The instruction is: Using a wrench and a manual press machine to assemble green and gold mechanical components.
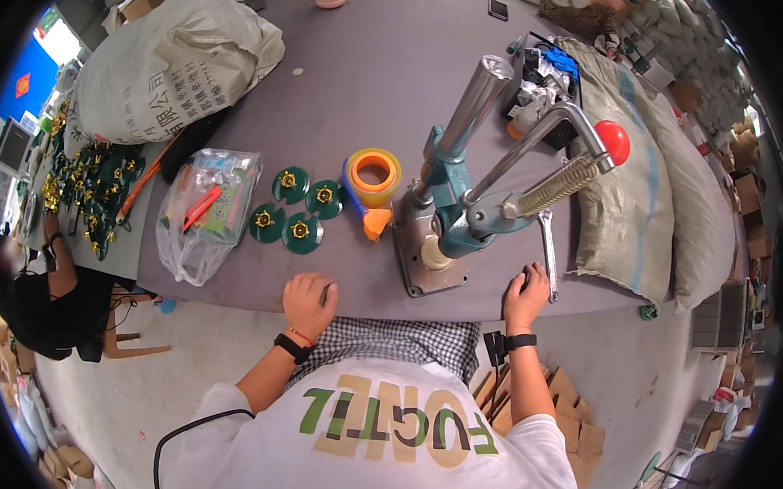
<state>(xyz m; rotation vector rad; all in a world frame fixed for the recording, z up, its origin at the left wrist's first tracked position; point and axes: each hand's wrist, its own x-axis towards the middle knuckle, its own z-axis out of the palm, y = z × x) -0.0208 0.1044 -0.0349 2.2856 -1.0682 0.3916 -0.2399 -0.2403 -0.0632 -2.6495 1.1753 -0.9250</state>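
Note:
My left hand [308, 303] rests at the table's front edge, loosely curled with the thumb apart from the fingers, and holds nothing that I can see. Beyond it lie several dark green round discs [301, 232], each with a gold-coloured piece at its centre. My right hand [526, 296] is also at the edge, fingers loosely bent and thumb apart. It is close beside a metal wrench [548, 256]. Between the hands, farther in, stands a teal hand press [450, 199] with a steel column, a spring and a red ball knob [612, 143].
A tape roll on a dispenser [373, 175] stands left of the press. A clear plastic bag [202, 210] with a red cutter [202, 208] lies farther left, below a large white sack [176, 69]. Filled sacks [626, 185] bound the right. A person [35, 294] sits at far left.

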